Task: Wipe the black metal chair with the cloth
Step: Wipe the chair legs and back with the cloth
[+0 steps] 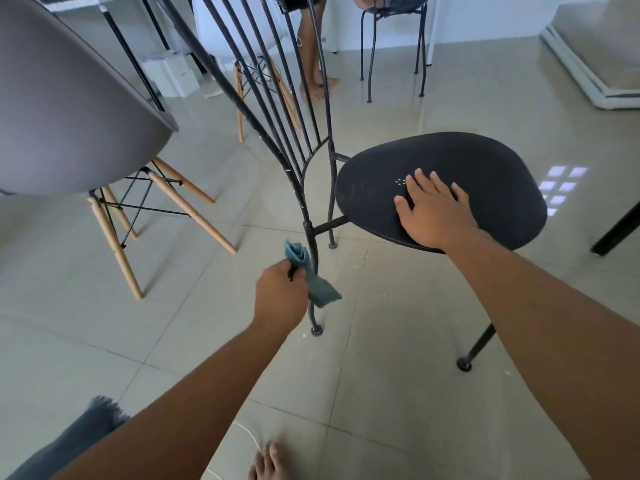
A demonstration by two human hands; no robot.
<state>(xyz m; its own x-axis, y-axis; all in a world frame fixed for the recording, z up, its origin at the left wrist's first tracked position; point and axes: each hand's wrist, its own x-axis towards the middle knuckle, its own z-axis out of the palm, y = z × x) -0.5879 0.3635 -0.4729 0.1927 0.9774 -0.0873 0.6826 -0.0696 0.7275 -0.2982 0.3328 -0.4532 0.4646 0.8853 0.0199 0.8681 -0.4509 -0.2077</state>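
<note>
On a glossy tiled floor (398, 341), the black metal chair (440, 188) is steadied by the flat, open right hand (434, 216); its rear leg (313, 271) is wiped with the teal cloth (311, 275), clenched in the left hand (280, 292). A downward stroke toward the foot seems next.

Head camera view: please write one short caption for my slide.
Left hand wraps a blue cloth around a black metal chair's leg while the right hand presses its seat.

Bright daylight, window glare on floor (561, 188), wide-angle edge distortion.
</note>
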